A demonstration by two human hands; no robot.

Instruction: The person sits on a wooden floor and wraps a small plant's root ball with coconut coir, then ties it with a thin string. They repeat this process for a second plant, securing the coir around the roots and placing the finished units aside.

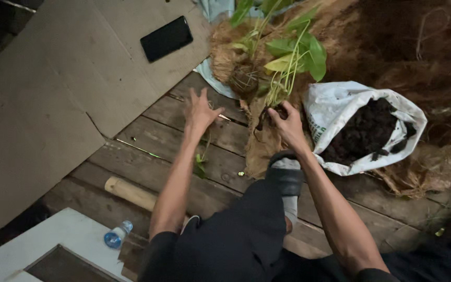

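Head view: your right hand squeezes the plant's dark roots. Your left hand is spread wide, holding nothing, just beside the plant.

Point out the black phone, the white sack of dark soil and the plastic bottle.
Flat black phone point(166, 37): head view, middle of its dark screen, lying on the cardboard.
White sack of dark soil point(335, 104): head view, its white rolled-down left wall.
Small clear plastic bottle point(116, 236): head view, its body, lying by the white board.

Bare floor planks lie open under my left hand, while the soil sack and leafy plants crowd my right hand.
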